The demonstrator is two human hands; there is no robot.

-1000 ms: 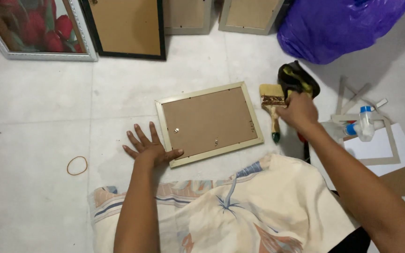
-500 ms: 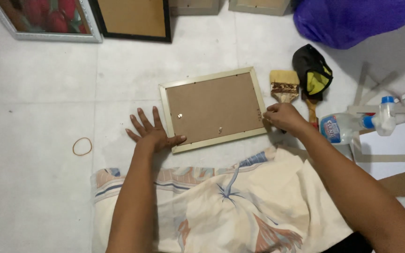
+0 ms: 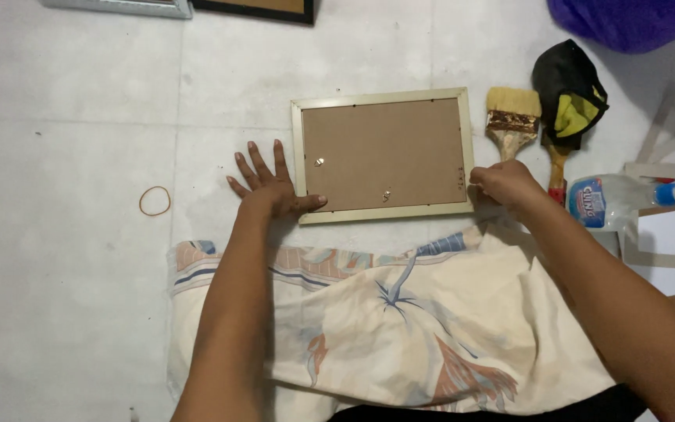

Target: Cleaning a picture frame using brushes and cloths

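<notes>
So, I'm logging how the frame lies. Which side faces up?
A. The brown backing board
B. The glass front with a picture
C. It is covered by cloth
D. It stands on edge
A: the picture frame lies flat on the floor tiles with its brown backing board up, left hand and right hand at its lower corners.

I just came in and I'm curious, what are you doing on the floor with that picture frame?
A person sits on the tiled floor with a picture frame lying face down, brown backing up. The left hand lies flat at the frame's left edge, thumb on its corner. The right hand grips the frame's lower right corner. A paintbrush and a plastic bottle lie to the right, a rubber band to the left.
</notes>
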